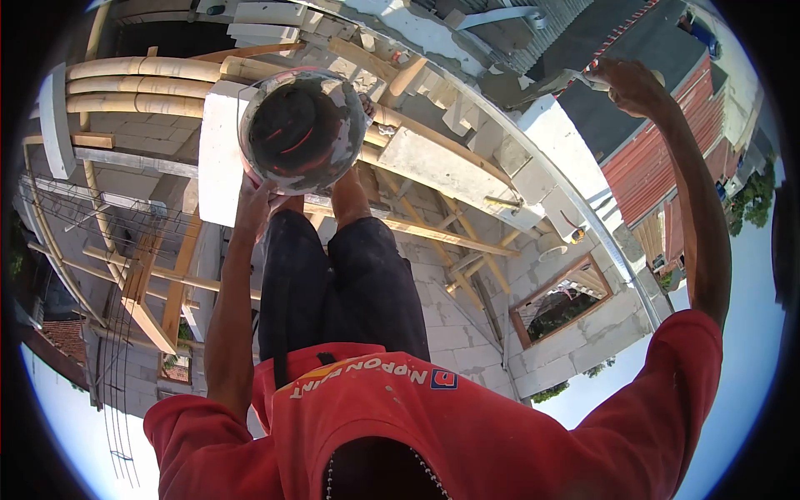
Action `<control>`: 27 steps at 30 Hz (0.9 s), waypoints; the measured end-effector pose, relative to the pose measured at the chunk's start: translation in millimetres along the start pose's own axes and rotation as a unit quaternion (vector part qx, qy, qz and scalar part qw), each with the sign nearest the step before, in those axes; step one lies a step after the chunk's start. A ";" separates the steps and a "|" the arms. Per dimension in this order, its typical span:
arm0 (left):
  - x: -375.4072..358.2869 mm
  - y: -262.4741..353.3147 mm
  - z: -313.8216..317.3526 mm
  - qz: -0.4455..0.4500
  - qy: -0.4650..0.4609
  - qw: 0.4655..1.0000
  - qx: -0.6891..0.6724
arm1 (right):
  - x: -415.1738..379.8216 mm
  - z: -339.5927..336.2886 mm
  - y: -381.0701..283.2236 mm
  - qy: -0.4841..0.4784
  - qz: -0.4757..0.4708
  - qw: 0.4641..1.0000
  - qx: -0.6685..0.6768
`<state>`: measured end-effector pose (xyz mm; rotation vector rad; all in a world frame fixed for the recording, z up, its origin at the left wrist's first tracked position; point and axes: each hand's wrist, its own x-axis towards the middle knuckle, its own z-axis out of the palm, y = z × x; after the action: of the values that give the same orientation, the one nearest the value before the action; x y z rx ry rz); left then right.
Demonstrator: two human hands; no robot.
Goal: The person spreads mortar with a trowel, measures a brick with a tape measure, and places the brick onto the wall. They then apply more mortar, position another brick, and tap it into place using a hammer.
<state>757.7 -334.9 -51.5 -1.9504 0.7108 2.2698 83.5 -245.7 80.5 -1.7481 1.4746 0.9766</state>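
My left hand (pixel 257 198) grips the near side of a round bucket (pixel 346 158), its fingers partly hidden beneath it. Grey, wet-looking mortar (pixel 287 117) coats the bucket's inside and lies at its bottom. Out to the far right, my right hand (pixel 631 88) is closed around the handle of a trowel (pixel 552 85). The trowel's blade points left, over the top of a pale block wall, where grey mortar shows near it. The bucket hides most of my feet.
Bamboo poles (pixel 137 86) and wooden planks (pixel 450 171) form scaffolding around my legs, with a deep drop below. A yellow tape measure (pixel 577 236) lies near the wall edge. A framed window opening (pixel 560 300) sits lower right. Red corrugated roofing (pixel 679 137) lies beyond the wall.
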 end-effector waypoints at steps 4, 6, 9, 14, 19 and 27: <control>6.5 -2.0 -0.1 -0.008 0.006 1.000 0.010 | -64.6 20.8 -39.3 0.131 0.010 0.988 -0.080; 8.6 -1.0 1.0 -0.013 0.006 1.000 0.014 | -92.1 62.1 -44.9 0.175 0.020 0.978 -0.110; 8.6 6.6 5.4 -0.015 0.002 1.000 0.019 | -122.9 109.4 -59.6 0.216 0.046 0.971 -0.093; 10.8 19.7 16.1 -0.023 -0.004 0.999 0.036 | -146.6 134.2 -86.2 0.227 0.107 0.967 -0.053; 26.2 29.6 26.7 -0.043 -0.035 0.993 0.105 | -209.0 190.8 -125.8 0.220 0.273 0.889 0.296; 70.5 6.8 85.3 -0.025 -0.116 0.931 0.346 | -196.0 206.4 -389.7 0.301 0.310 0.738 0.519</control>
<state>663.2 -325.6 -108.7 -1.3259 1.1992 1.8078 422.2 91.9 145.8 -0.6961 2.4169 -0.3127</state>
